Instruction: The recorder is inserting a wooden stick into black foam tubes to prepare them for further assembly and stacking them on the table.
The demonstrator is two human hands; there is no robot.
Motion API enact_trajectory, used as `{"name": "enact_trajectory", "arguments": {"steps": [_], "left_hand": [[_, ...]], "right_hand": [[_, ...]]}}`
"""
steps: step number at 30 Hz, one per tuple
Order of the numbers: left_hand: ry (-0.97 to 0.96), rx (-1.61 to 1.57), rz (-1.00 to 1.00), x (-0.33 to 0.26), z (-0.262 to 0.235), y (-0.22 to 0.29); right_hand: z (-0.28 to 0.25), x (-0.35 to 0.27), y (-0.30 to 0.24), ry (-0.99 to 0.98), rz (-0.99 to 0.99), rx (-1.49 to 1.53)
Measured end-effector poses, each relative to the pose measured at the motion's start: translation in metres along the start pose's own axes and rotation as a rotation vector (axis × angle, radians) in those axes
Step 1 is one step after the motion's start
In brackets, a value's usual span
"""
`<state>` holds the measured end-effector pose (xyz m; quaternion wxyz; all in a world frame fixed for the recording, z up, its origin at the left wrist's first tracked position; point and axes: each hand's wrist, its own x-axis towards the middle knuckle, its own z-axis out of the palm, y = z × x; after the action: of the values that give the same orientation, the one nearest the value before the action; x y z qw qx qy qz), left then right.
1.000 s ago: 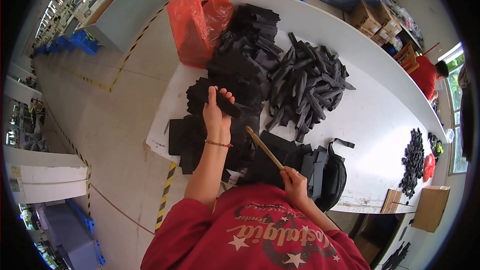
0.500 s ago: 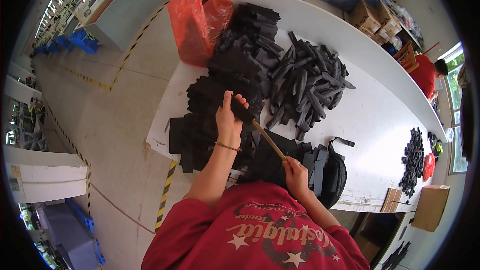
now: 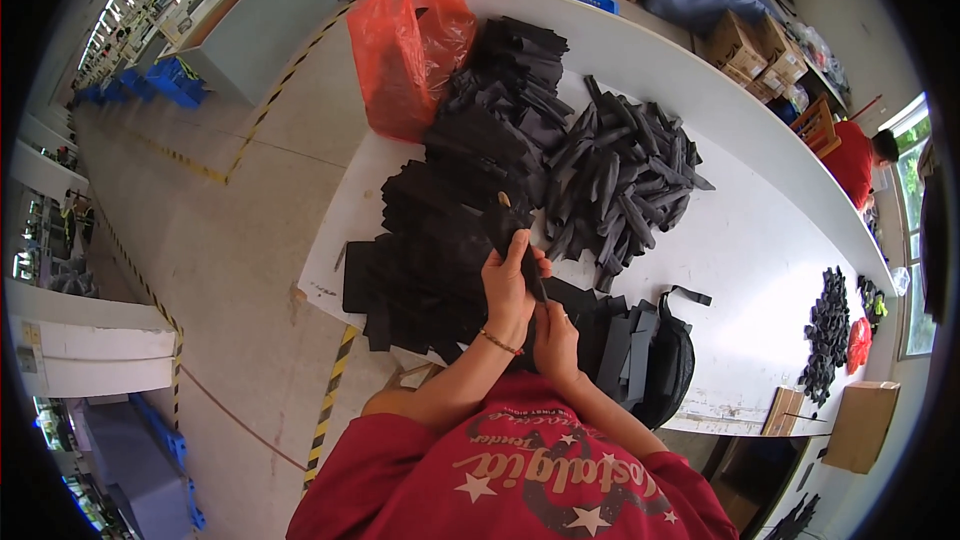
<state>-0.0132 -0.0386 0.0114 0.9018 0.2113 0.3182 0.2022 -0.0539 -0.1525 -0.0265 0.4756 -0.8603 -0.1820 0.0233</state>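
A narrow black fabric tube [image 3: 532,275] is held over the table in front of me, with the pale tip of a wooden stick [image 3: 504,199] poking out at its far end. My left hand [image 3: 512,290] is closed around the tube, thumb on top. Just below it, my right hand [image 3: 556,342] grips the tube's near end; the rest of the stick is hidden by fabric and fingers. Beneath and beyond my left hand lie stacked flat black fabric pieces [image 3: 425,210]. To the right is a loose heap of narrow black strips [image 3: 630,180].
A red plastic bag [image 3: 395,60] stands at the table's far left corner. Near the front edge lies a black mesh-sided bag [image 3: 672,365] with a strap. More black pieces [image 3: 827,330] and a cardboard box [image 3: 862,427] are at the right. A person in red [image 3: 850,162] sits beyond the partition.
The stick's bare shaft has gone from view, and its tip now shows past the tube's far end. My right hand has come up against the near end; my left hand has moved nearer and right.
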Motion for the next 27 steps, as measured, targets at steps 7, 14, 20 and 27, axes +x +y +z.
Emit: {"name": "enact_trajectory", "arguments": {"steps": [7,14,20,27], "left_hand": [[0.075,0.102,0.062,0.018,-0.005,0.014],[0.091,0.128,0.184,0.048,-0.007,0.048],[0.037,0.077,0.068,0.046,0.008,0.036],[0.050,-0.076,-0.074,0.029,0.016,-0.002]], "right_hand": [[-0.018,-0.027,0.019,-0.146,0.020,-0.022],[-0.077,-0.077,0.035,-0.317,0.016,0.029],[-0.113,-0.053,0.008,-0.199,0.063,-0.155],[-0.058,0.045,-0.020,0.102,0.019,0.250]]}}
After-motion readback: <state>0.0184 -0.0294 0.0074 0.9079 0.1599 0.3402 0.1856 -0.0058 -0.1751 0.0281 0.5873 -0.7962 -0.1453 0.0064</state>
